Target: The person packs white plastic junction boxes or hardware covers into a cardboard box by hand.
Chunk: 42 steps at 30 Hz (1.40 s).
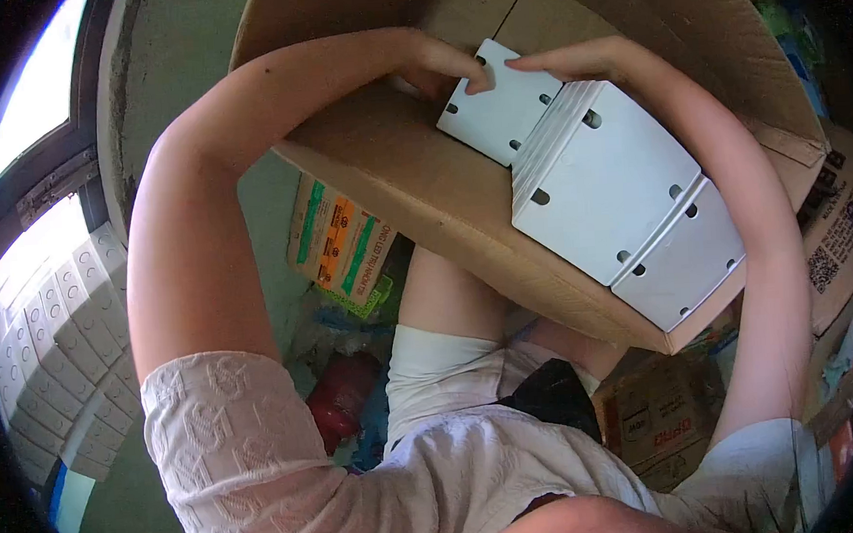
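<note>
A large open cardboard box [393,186] stands in front of me. In its far part is a white panel [500,113] with slotted holes near its corners. My left hand [438,65] grips the panel's left edge, thumb on top and the other fingers hidden. At the panel's far right edge is my right hand [584,58], its thumb over the edge and its other fingers out of sight. Nearer to me, several similar white panels lie in a fanned stack [605,180]. Another white panel [686,258] sits at the box's near right corner.
Many white boxes [54,334] are piled at the left by a window. Below the box are a carton with green and orange tape [340,237], a red object [344,391] and a brown carton [661,413]. A printed carton [838,235] stands at the right.
</note>
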Motion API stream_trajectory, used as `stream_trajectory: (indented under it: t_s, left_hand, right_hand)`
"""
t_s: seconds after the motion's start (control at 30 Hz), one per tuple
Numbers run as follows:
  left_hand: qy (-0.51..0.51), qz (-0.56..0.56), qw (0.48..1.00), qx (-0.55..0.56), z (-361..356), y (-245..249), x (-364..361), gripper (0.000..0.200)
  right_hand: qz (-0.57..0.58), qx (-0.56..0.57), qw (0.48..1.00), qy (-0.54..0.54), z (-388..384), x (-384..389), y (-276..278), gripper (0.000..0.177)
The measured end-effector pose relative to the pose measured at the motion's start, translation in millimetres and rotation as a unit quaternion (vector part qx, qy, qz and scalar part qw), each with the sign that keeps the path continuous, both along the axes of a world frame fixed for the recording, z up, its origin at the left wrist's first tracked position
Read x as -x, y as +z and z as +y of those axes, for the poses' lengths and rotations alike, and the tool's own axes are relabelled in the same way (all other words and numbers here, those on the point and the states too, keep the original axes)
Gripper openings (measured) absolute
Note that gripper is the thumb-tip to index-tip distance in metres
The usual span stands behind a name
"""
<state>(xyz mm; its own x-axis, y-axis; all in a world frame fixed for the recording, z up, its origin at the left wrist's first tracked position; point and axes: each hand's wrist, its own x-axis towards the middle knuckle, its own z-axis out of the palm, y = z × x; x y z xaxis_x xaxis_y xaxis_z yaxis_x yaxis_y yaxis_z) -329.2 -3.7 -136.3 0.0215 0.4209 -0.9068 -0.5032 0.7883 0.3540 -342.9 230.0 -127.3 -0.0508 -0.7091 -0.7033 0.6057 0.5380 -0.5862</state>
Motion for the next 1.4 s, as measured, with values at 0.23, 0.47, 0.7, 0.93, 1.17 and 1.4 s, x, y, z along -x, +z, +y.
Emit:
stream_trajectory:
  t_s: [0.23, 0.47, 0.7, 0.93, 1.17, 1.4]
  left_hand:
    - [0.030, -0.026, 0.998, -0.042, 2.7, 13.4, 42.0, 0.020]
    - [0.039, 0.203, 0.976, 0.068, -3.6, 51.4, 23.8, 0.088]
    - [0.117, 0.519, 0.846, -0.019, -90.0, 258.8, -55.4, 0.066]
    - [0.045, 0.844, 0.505, 0.177, -162.6, 417.2, -306.2, 0.031]
    - [0.237, 0.848, 0.202, 0.429, -259.6, 470.4, -471.6, 0.039]
    - [0.252, 0.873, 0.133, 0.396, -309.0, 530.3, -499.0, 0.043]
  right_hand:
    - [-0.076, 0.005, 0.997, 0.029, -0.2, 2.1, -14.4, 0.083]
    - [0.168, -0.075, 0.981, -0.061, 44.2, 8.9, 48.4, 0.086]
    - [0.333, -0.193, 0.902, -0.194, 85.5, -57.5, 205.2, 0.089]
    - [0.465, -0.109, 0.852, -0.213, 58.1, -119.2, 253.9, 0.064]
    - [0.537, 0.103, 0.825, -0.140, -117.8, -200.6, 360.4, 0.043]
    - [0.532, 0.270, 0.796, -0.105, -284.7, -256.9, 435.7, 0.051]
